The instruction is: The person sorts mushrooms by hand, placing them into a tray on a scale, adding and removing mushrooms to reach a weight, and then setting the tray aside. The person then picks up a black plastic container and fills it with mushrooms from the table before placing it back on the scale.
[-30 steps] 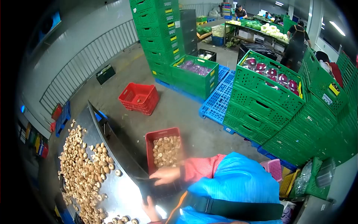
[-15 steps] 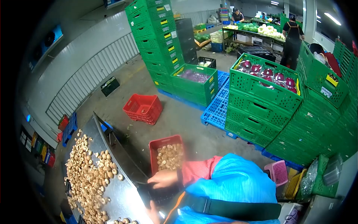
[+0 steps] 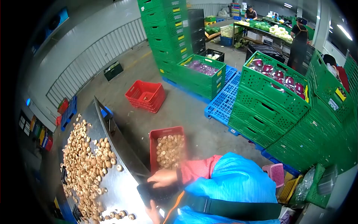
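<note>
My right hand (image 3: 164, 178), in a red checked sleeve, has its fingers closed over the upper edge of a black plastic tray (image 3: 153, 194). At the tray's lower side is my left hand (image 3: 152, 213), its thumb against the edge and most of its fingers hidden. My sleeve and body hide part of the tray, and its inside is too dark to make out. To the left, a heap of brown mushrooms (image 3: 87, 164) lies on a shiny metal table (image 3: 125, 190). A red crate (image 3: 166, 130) of mushrooms sits on the floor just beyond my right hand.
Stacked red crates (image 3: 146, 93) stand on the floor farther off. Tall green crate stacks (image 3: 166, 41) and blue pallets (image 3: 222, 106) are behind. Purple produce in wrap fills a green crate (image 3: 276, 91) at right. Two people (image 3: 298, 41) are by a vegetable table at the back.
The view has shifted slightly, so the background sits lower and farther right. The black tray shows more at its left corner. Both hands remain on it.
</note>
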Action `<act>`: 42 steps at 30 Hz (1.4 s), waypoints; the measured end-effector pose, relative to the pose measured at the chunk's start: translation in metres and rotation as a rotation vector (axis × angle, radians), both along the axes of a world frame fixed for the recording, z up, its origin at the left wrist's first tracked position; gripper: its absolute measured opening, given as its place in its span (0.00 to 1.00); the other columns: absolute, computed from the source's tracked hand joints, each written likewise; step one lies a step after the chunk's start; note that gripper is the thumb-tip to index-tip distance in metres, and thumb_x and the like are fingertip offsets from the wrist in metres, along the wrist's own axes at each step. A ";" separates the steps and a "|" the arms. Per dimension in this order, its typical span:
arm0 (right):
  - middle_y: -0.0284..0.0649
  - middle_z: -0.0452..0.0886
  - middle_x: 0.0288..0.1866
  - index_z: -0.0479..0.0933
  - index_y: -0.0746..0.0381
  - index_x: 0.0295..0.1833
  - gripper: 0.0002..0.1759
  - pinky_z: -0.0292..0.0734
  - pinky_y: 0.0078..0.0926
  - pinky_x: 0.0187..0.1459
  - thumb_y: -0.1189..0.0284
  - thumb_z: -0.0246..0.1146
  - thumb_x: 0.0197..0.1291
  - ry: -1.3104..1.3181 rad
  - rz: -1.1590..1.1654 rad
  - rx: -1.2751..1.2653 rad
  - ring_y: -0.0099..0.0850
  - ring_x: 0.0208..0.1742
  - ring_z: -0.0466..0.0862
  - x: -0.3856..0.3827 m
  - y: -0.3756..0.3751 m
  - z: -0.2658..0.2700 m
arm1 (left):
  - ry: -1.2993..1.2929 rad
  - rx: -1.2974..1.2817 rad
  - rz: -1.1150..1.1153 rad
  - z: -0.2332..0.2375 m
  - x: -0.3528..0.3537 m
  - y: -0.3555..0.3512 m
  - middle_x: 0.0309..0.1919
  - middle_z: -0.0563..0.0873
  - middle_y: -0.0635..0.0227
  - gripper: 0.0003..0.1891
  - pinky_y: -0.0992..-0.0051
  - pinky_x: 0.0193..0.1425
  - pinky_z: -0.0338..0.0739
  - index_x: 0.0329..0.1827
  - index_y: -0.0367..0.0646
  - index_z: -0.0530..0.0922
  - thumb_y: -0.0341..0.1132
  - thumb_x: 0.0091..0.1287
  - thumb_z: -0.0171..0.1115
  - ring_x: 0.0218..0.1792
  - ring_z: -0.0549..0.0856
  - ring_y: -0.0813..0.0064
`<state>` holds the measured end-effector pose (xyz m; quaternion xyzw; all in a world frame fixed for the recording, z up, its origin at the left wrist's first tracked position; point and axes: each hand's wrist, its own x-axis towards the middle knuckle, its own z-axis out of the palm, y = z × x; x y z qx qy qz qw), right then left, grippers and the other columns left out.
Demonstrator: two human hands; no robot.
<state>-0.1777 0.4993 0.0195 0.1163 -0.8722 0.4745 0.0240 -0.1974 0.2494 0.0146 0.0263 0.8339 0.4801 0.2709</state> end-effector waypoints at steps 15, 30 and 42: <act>0.55 0.84 0.40 0.77 0.62 0.50 0.17 0.77 0.52 0.46 0.65 0.64 0.59 -0.151 0.048 -0.045 0.56 0.45 0.83 -0.076 0.019 -0.036 | 0.693 0.159 0.125 -0.042 -0.182 -0.007 0.73 0.67 0.52 0.38 0.61 0.77 0.57 0.79 0.41 0.56 0.24 0.65 0.59 0.74 0.66 0.59; 0.51 0.85 0.40 0.79 0.59 0.51 0.16 0.77 0.49 0.46 0.64 0.63 0.59 -0.355 -0.013 -0.022 0.52 0.45 0.84 -0.154 0.063 -0.067 | 1.015 -0.599 -0.295 -0.132 -0.437 0.063 0.79 0.59 0.63 0.29 0.48 0.79 0.49 0.78 0.53 0.63 0.46 0.74 0.51 0.79 0.55 0.54; 0.52 0.84 0.39 0.78 0.61 0.50 0.15 0.77 0.48 0.45 0.65 0.64 0.60 -0.371 -0.011 -0.093 0.53 0.44 0.84 -0.189 0.067 -0.075 | 0.964 -0.925 -0.274 -0.105 -0.451 0.060 0.70 0.73 0.64 0.38 0.35 0.77 0.49 0.71 0.59 0.68 0.39 0.56 0.76 0.82 0.49 0.62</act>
